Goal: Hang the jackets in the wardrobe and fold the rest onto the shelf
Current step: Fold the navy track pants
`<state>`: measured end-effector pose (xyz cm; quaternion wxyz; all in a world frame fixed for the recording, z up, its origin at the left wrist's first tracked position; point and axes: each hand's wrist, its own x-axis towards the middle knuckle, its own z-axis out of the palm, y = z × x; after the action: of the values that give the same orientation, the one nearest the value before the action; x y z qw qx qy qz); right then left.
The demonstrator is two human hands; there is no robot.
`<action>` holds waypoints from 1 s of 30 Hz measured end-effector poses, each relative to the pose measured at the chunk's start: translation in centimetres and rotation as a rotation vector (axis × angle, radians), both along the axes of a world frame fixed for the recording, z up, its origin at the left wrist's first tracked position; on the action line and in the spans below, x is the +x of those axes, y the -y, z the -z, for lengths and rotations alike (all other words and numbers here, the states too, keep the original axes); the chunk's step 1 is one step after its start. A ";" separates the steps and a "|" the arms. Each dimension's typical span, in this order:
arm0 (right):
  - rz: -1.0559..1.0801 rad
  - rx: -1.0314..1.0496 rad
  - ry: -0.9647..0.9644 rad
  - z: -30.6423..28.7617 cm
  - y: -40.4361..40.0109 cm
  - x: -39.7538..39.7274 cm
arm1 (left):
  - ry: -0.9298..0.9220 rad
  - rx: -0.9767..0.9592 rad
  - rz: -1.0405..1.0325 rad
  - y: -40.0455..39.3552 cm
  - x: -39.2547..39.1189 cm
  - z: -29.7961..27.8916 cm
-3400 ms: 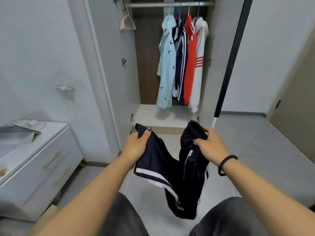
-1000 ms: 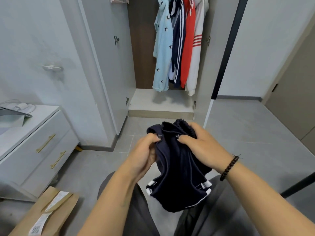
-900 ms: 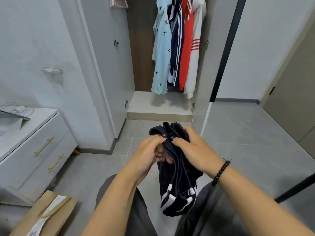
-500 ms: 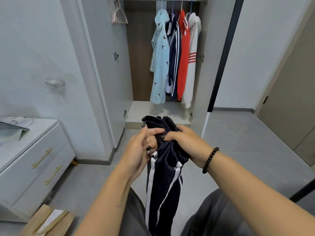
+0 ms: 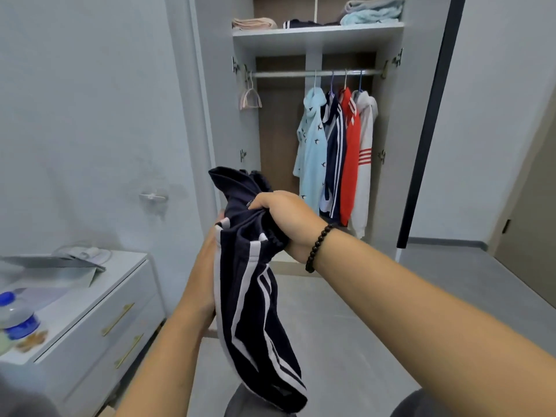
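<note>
Right hand, fingers curled, bunches the top of the navy trousers. Left hand mostly hidden behind the cloth; its grip cannot be told. Trousers hang mid-air, white stripes showing, in front of the open wardrobe. Four jackets hang on the rail. Folded clothes lie on the shelf above. Bottle stands on the counter, left.
</note>
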<state>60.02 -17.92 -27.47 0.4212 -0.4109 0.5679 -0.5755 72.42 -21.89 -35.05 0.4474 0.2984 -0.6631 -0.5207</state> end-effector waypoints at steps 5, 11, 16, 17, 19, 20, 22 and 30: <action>-0.030 -0.156 0.174 -3.9 -2.7 -0.9 | -0.073 -0.077 0.151 0.6 0.7 -4.6; 0.166 -0.043 0.260 -0.3 -10.4 -7.1 | 0.077 -0.074 0.212 -1.8 -5.6 -2.2; 0.366 0.322 0.245 10.9 -18.6 -14.0 | 0.617 -0.113 0.577 -12.1 -10.3 10.8; 0.414 0.411 0.212 13.5 -20.6 -14.9 | 0.769 -0.111 0.635 -14.0 -11.0 13.9; 0.477 0.570 0.191 18.7 -24.6 -16.0 | 1.057 -0.250 0.672 -16.8 -12.2 19.2; 0.494 0.614 0.220 20.8 -26.4 -16.3 | 1.120 -0.332 0.653 -17.6 -12.7 20.6; 0.551 0.636 0.288 23.3 -29.0 -16.6 | 1.146 -0.431 0.636 -18.6 -13.4 21.8; 0.652 0.657 0.131 20.5 -31.5 -21.6 | 1.351 -0.575 0.570 -16.5 -13.6 20.4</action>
<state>38.39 13.54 -48.01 0.3610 -0.0186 0.7918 -0.4924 58.87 -5.39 -55.49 -0.1435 0.2412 -0.9511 -0.1291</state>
